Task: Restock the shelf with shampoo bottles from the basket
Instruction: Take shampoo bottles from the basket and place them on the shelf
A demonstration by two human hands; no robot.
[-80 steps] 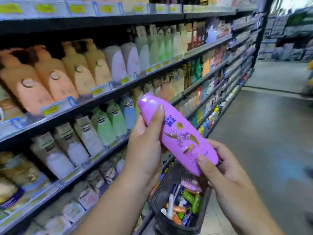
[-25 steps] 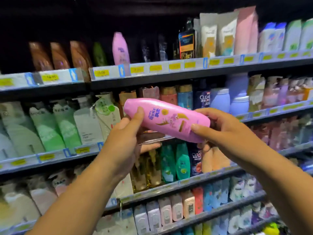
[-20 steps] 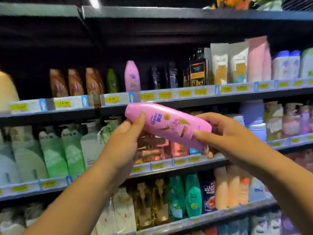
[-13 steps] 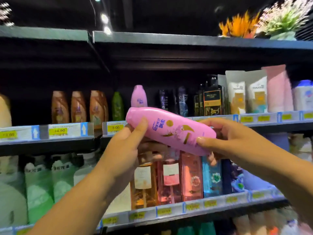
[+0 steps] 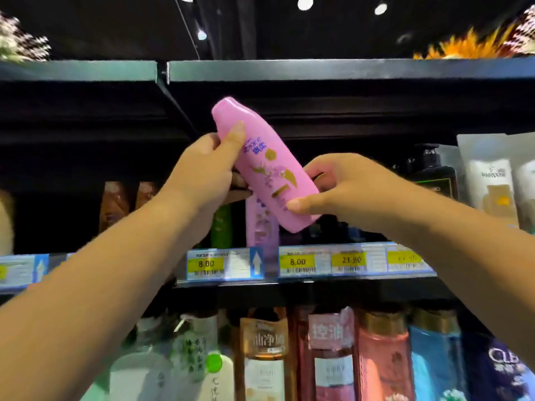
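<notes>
Overhead, both arms reach up: left hand [image 5: 202,169] and right hand [image 5: 341,186] grip the tilted pink bottle [image 5: 266,166].

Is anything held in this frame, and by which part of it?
A pink bottle, tilted, in both hands. The left hand grips its upper end, thumb across the front. The right hand pinches its lower end.

left hand [image 5: 202,172]: bare, short thumbnail | right hand [image 5: 347,189]: bare, short thumbnail | forearms [image 5: 101,285]: bare to frame edge
</notes>
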